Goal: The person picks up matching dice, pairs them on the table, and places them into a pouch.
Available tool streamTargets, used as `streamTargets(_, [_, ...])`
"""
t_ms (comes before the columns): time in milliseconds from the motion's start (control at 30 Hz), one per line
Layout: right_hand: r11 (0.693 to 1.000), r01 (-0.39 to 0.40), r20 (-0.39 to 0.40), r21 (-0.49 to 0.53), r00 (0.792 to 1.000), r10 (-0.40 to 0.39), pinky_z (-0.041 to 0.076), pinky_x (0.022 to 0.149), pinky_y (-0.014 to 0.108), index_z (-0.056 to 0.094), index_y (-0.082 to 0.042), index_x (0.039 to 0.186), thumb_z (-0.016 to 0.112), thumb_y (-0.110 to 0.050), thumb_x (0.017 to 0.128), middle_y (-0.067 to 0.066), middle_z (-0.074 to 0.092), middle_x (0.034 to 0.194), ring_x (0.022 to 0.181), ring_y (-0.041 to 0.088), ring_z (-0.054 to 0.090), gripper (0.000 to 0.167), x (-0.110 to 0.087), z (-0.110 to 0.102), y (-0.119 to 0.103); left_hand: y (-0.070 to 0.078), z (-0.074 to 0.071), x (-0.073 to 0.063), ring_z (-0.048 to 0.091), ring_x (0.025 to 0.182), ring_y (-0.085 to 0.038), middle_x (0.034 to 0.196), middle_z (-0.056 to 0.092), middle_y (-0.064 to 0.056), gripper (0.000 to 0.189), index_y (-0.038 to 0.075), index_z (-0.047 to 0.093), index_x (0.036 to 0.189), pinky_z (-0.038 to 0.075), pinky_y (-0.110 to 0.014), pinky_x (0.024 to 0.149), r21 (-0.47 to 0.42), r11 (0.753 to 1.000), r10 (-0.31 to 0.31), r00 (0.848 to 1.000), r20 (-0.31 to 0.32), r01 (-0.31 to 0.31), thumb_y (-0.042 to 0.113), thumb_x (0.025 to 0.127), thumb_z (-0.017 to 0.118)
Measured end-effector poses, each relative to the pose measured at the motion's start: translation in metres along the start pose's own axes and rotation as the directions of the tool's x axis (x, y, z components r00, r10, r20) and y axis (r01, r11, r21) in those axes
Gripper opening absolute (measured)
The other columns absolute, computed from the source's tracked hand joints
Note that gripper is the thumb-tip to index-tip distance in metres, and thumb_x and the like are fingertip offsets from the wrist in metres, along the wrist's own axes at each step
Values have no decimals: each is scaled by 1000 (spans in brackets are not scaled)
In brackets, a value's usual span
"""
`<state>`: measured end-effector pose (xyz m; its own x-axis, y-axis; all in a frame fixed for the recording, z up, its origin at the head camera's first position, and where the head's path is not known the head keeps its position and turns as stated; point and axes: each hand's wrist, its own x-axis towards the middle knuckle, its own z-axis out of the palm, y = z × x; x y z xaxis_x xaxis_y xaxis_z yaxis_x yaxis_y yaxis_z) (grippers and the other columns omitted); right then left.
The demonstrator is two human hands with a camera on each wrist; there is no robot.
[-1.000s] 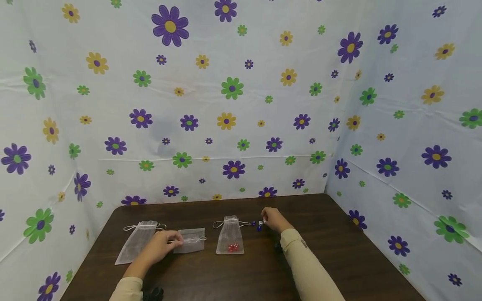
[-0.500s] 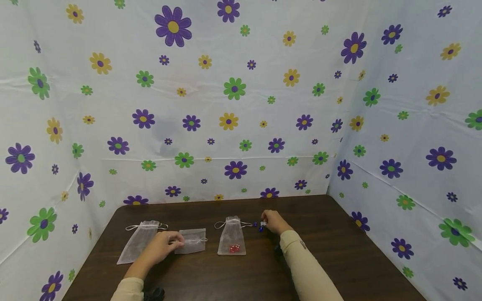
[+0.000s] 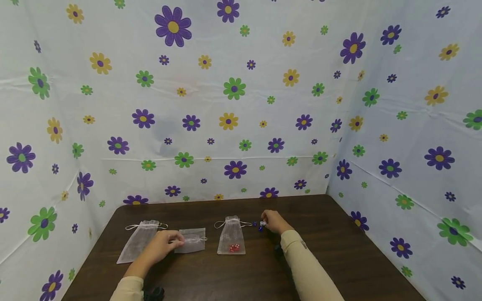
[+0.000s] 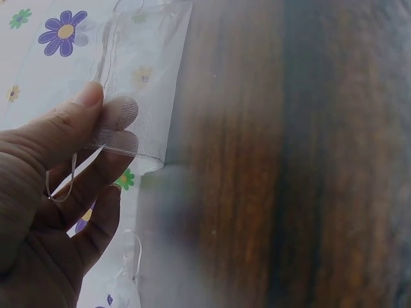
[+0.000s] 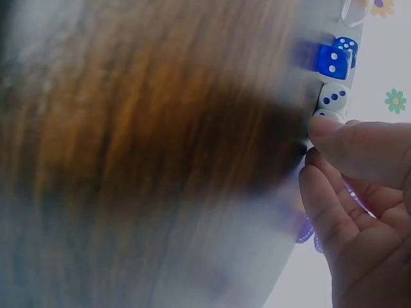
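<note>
Right hand (image 3: 276, 221): grip pinches a white die (image 5: 329, 115), blue dice (image 5: 333, 64) just left of it
Left hand (image 3: 161, 245): grip pinches a sheer bag (image 3: 196, 245)
White die to sheer bag: leftward, well apart, a second bag (image 3: 229, 235) standing between on the tabletop (image 3: 233, 280)

Your left fingers (image 4: 96, 176) pinch a flat white drawstring bag (image 4: 149, 83), so sheer the fingers behind show through. Side by side at your right fingers (image 5: 366, 144) sit two white dice (image 5: 333, 96) with dark pips, one showing three, the other partly hidden.
</note>
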<state>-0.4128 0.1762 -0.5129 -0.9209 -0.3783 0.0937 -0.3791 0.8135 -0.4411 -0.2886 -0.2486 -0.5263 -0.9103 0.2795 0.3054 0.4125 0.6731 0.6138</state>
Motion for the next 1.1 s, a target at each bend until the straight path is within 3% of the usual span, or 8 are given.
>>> streamTargets(500, [995,-63,-15,71,998,64,53,87,44,62,4,109,72,17,82,9,63,95,92,24,62,32,-5,3,13,1,-2,-2,55,72,-2,83,69,9,8,18,71,85,49,-26,64,5,1000,18,1000,-1,-18,16,90,76])
streamTargets(1100, [984,-49,-75,170,995,63,52,87,43,61,7,112,68,20,82,8,63,95,92,24,61,33,-16,3,13,9,-2,-3,54,71,-2,82,69,9,9,18,71,84,48,-26,62,0,1000,17,1000,-16,-17,16,88,78])
